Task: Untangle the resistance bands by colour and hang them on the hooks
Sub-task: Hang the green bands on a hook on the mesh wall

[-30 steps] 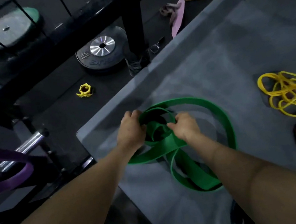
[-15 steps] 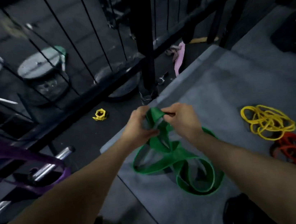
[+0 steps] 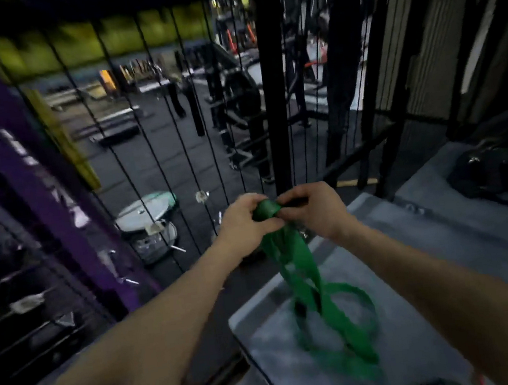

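Two hands [image 3: 282,217] now raised, green band [image 3: 301,270] lifted off platform [image 3: 417,267]

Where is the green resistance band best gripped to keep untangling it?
At its bunched top fold, where the left hand and right hand pinch the green band from either side. The strands hang down from there, with lower loops on the grey platform, so their weight probably helps separate them.
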The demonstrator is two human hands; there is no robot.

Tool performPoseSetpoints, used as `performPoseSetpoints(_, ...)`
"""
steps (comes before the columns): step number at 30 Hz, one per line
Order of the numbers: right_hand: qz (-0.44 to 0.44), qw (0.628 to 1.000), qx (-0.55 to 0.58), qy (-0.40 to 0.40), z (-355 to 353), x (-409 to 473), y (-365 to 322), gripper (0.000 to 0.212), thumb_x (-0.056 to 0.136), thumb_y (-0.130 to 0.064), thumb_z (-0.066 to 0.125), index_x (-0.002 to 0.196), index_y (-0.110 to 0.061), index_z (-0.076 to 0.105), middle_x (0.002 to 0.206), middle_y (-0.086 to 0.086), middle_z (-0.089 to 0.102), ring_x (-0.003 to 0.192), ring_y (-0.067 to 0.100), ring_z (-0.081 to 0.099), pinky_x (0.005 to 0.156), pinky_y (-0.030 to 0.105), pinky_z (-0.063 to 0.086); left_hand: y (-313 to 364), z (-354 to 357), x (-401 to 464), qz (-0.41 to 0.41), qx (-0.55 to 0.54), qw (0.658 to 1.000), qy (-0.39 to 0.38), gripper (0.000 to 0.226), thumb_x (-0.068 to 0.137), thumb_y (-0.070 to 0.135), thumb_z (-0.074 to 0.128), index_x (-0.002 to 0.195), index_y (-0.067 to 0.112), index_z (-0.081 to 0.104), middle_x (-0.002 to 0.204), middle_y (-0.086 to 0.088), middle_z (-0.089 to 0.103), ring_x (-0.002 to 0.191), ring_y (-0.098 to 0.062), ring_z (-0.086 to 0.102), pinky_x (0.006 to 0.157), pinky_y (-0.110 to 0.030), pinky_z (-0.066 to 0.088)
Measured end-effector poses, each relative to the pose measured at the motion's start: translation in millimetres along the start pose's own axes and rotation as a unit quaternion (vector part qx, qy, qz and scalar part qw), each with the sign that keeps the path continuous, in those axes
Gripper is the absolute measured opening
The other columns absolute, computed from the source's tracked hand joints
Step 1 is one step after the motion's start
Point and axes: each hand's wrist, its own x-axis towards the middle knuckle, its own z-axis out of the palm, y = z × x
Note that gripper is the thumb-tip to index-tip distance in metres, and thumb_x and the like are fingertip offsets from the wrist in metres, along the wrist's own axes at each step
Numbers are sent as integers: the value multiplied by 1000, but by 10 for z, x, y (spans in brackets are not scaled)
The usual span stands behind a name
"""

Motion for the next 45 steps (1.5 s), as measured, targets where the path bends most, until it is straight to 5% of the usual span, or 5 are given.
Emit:
performPoseSetpoints(13,-106,964,80,-231,-363,-426,-1381,13,82,-14,70,84,-11,58,89,-3,60,87,3,60,90,23,48,1705,-1188,-887,67,-110,987,98,27,78,5,69,100,16,58,100,1,64,96,-16,62,78,-17,51)
performPoseSetpoints(18,-132,956,58,-256,-408,-429,-2045,60,83,-37,67,133,-14,44,137,-1,47,127,17,45,105,29,38,2204,-1557,-1234,88,-150,973,150,23,83,1,62,102,14,57,95,1,64,90,-13,61,76,-16,51)
performPoseSetpoints(25,-200,898,221,-323,-272,-602,-2858,6,88,-7,60,86,-12,60,79,-2,70,64,6,66,67,22,55,2633,-1955,-1893,131,-156,953,223,11,89,7,54,97,5,62,80,-4,62,68,-10,57,62,-17,48)
performPoseSetpoints(38,-446,892,-65,-31,-437,-645,-4087,20,73,-19,75,64,-15,58,61,-6,53,61,13,51,53,23,39,2994,-2609,-2832,-6,55,989,138,14,84,9,58,97,12,61,93,0,67,87,-10,65,81,-23,51)
performPoseSetpoints(45,-492,856,-143,61,-429,-672,-4406,7,74,-21,68,79,-17,66,80,-2,63,77,18,58,60,28,46,2970,-2601,-2517,25,326,880,344,12,81,8,65,87,10,54,82,3,53,74,-16,55,55,-22,46)
